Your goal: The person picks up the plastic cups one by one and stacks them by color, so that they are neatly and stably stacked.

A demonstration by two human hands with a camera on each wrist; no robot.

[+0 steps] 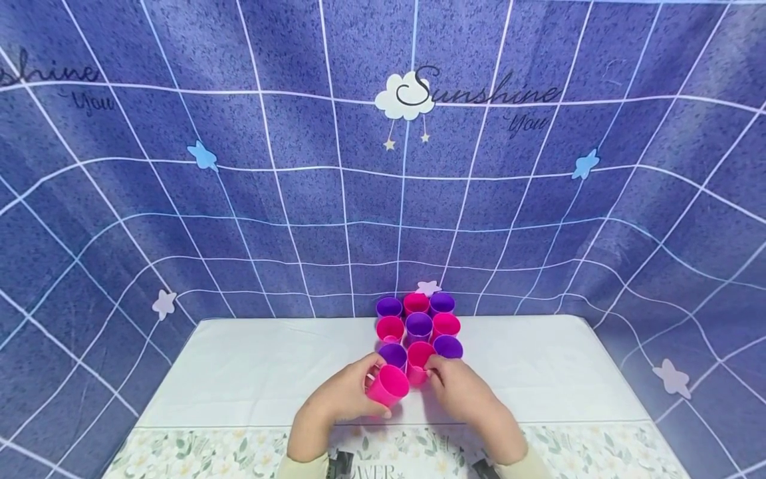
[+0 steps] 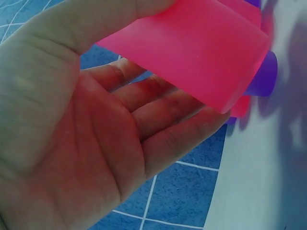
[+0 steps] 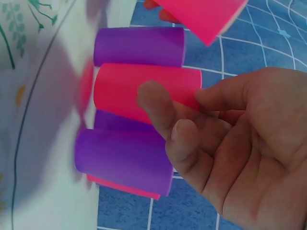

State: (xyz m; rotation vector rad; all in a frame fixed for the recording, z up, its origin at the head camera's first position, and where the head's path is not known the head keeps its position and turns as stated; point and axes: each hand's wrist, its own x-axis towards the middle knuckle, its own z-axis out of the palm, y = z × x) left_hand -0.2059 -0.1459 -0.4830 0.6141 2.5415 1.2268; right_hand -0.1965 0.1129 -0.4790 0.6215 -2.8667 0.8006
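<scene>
My left hand (image 1: pixel 347 391) holds a pink cup (image 1: pixel 390 386), thumb on one side and fingers on the other. That cup is tilted, clear of the white tabletop in the left wrist view, its mouth toward the head camera. My right hand (image 1: pixel 459 389) pinches the rim of another pink cup (image 1: pixel 417 374), which stands in the middle of the front row. To either side of that one are a purple cup (image 1: pixel 391 354) on the left, partly covered by the held cup, and a purple cup (image 1: pixel 448 345) on the right.
Behind the front row stand two more rows, pink and purple alternating, including a central purple cup (image 1: pixel 419 326) and a pink cup (image 1: pixel 416 303) at the back. The white tabletop (image 1: pixel 287 366) has a floral cloth (image 1: pixel 209 452) along its front. A blue gridded curtain (image 1: pixel 371 239) surrounds the table's back and sides.
</scene>
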